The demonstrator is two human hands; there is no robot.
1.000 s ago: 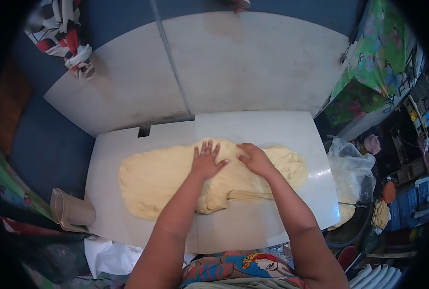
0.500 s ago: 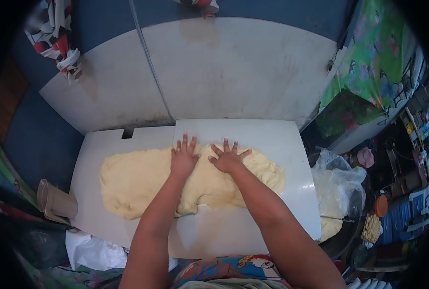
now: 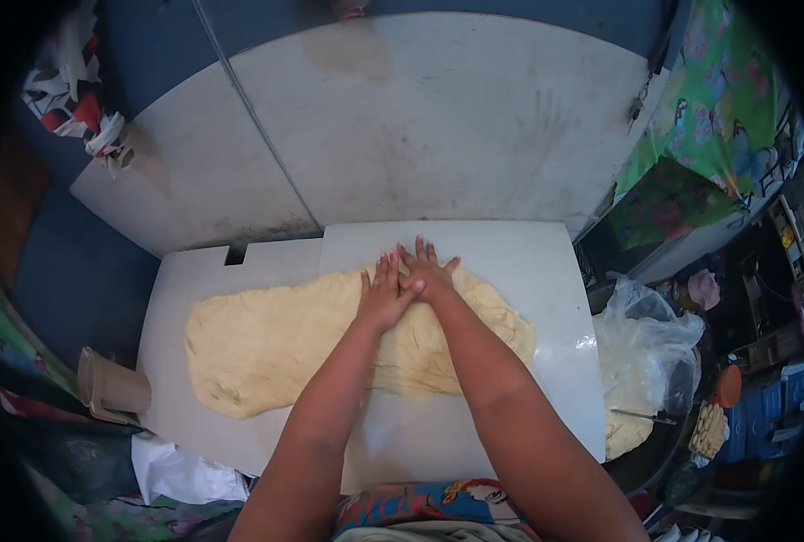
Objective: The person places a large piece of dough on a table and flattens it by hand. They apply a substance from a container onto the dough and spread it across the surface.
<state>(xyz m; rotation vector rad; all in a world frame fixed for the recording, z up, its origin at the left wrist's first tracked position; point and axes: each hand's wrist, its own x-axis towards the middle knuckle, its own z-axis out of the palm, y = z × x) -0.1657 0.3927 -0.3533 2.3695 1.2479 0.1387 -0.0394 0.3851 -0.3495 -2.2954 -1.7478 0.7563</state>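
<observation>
A long, thick slab of pale yellow dough [image 3: 266, 339] lies across the white tabletop [image 3: 474, 434]. My left hand [image 3: 387, 298] presses flat on the dough right of its middle, fingers stretched toward the far edge. Touching it, my right hand [image 3: 428, 273] rests on the dough's far edge with its fingers spread. The two hands meet at the thumbs and partly overlap. Neither hand grips anything. Folds and creases mark the dough's right end and its near edge, and my forearms hide part of it.
A brown plastic pitcher [image 3: 113, 384] stands at the table's left edge. On the right, a dark basin [image 3: 659, 461] holds more dough [image 3: 627, 432] under a clear plastic bag [image 3: 650, 348]. Behind the table rises a whitish panel [image 3: 438, 117]. White cloth or plastic [image 3: 185, 470] lies at the lower left.
My left hand has moved right across the dough until it touches my right hand. The right hand has shifted slightly away from me. The fold at the near edge now lies flatter.
</observation>
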